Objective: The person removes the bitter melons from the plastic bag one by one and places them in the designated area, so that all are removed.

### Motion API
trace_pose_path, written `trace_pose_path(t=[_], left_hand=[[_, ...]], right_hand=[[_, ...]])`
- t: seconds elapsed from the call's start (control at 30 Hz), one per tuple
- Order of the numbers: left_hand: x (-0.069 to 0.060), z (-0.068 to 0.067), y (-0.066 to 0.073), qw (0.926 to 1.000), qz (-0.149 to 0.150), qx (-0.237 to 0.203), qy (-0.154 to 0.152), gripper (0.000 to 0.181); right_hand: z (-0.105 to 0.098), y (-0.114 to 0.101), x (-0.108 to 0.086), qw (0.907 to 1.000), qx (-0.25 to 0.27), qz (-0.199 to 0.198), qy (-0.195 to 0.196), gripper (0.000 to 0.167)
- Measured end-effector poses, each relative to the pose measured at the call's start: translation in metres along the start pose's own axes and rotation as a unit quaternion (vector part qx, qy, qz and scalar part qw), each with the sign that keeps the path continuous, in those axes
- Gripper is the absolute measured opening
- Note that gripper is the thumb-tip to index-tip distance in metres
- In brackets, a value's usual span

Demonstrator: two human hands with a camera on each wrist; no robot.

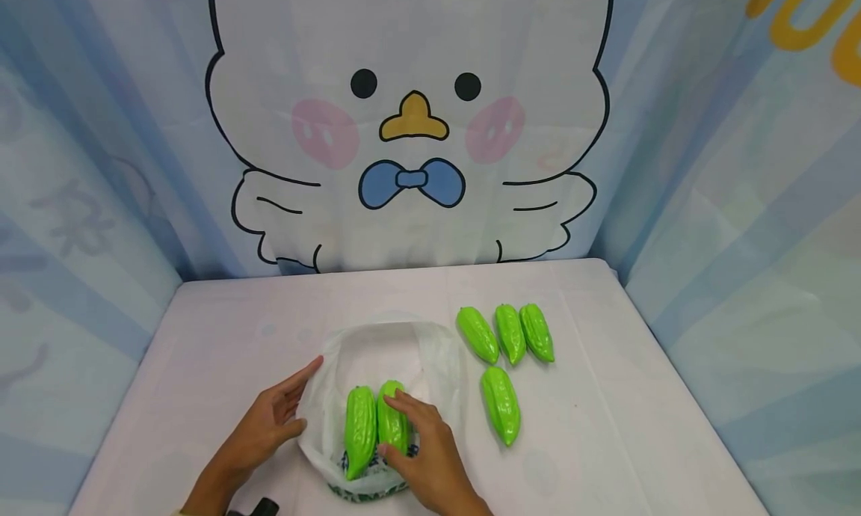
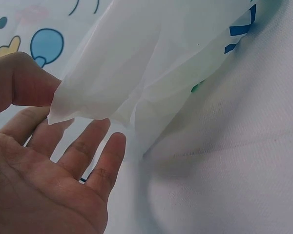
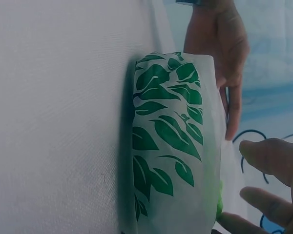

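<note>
A white plastic bag (image 1: 440, 366) with green leaf print stands with its mouth spread wide on the table. Inside it, two bright green toy bitter melons, a left one (image 1: 360, 430) and a right one (image 1: 392, 426), lie side by side. My right hand (image 1: 430, 449) reaches over the bag's near rim, fingers spread and touching the right melon. At the bag's left side, my left hand (image 1: 272, 419) rests against the rim with its fingers extended; in the left wrist view the bag's edge (image 2: 97, 97) passes by the thumb and fingers.
Right of the bag lie more bitter melons: a row with a left one (image 1: 477, 335), a middle one (image 1: 510, 334) and a right one (image 1: 537, 333), plus a nearer one (image 1: 501, 406). The pale cloth-covered table (image 1: 605, 426) meets a cartoon-printed curtain (image 1: 410, 232) behind.
</note>
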State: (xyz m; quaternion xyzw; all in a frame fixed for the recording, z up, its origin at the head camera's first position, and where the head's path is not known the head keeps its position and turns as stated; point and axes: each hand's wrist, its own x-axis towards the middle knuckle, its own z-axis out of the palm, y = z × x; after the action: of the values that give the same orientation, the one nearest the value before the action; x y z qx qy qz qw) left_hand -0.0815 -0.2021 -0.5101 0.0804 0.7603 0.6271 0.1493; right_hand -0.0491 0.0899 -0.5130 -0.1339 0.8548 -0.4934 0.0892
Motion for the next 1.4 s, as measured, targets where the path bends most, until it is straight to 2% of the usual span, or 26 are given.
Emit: trace_pose_path(t=[0.27, 0.5, 0.7, 0.97, 1.4], left_hand=[[0.000, 0.001, 0.001, 1.0000, -0.004, -0.008, 0.000, 0.094], [0.002, 0.002, 0.000, 0.9997, -0.023, -0.009, 0.007, 0.096], [0.002, 0.002, 0.000, 0.9998, -0.020, -0.008, 0.002, 0.096], [0.003, 0.001, 0.000, 0.9997, -0.020, -0.011, 0.005, 0.094], [0.004, 0.002, 0.000, 0.9997, -0.021, 0.001, 0.009, 0.095]], right_hand=[[0.002, 0.000, 0.006, 0.9996, -0.012, 0.011, 0.022, 0.067], [0.003, 0.001, 0.009, 0.9986, -0.022, 0.019, 0.043, 0.065], [0.000, 0.003, 0.009, 0.9984, -0.021, 0.015, 0.052, 0.065], [-0.010, 0.002, 0.005, 0.9977, 0.035, 0.009, 0.058, 0.067], [-0.040, 0.002, -0.004, 0.9899, 0.111, 0.031, 0.082, 0.066]])
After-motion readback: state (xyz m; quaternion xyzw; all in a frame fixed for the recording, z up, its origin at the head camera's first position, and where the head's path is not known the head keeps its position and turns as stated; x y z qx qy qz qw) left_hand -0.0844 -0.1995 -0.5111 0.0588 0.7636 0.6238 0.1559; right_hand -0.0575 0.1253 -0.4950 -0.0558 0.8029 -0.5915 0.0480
